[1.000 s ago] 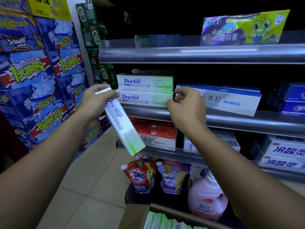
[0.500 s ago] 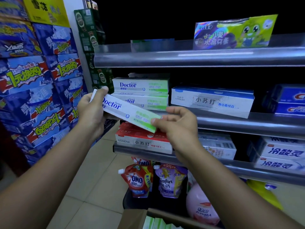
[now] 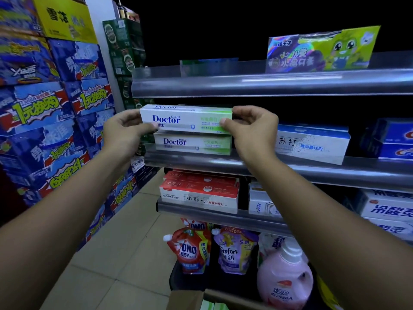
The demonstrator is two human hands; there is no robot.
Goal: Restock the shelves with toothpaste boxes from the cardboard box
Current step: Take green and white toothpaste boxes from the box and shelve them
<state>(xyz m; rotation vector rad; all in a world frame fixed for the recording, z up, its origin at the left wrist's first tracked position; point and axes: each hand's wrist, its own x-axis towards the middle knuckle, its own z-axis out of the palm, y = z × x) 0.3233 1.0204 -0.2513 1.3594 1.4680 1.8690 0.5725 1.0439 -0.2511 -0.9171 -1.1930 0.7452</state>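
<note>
Above middle shelf [image 3: 201,163], hands [image 3: 121,133] [image 3: 252,128] grip toothpaste box [image 3: 187,119] level, tiled floor [image 3: 134,242] below

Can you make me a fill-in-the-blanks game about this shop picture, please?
1. The left hand and right hand hold a box with the word ____ on it.
2. The boxes one shelf down have ____ tops.
3. The big bottle at the bottom is ____.
4. The OMO pouch stands to the ____ of the Comfort pouch.

Missing words: Doctor; red; pink; left.
</note>
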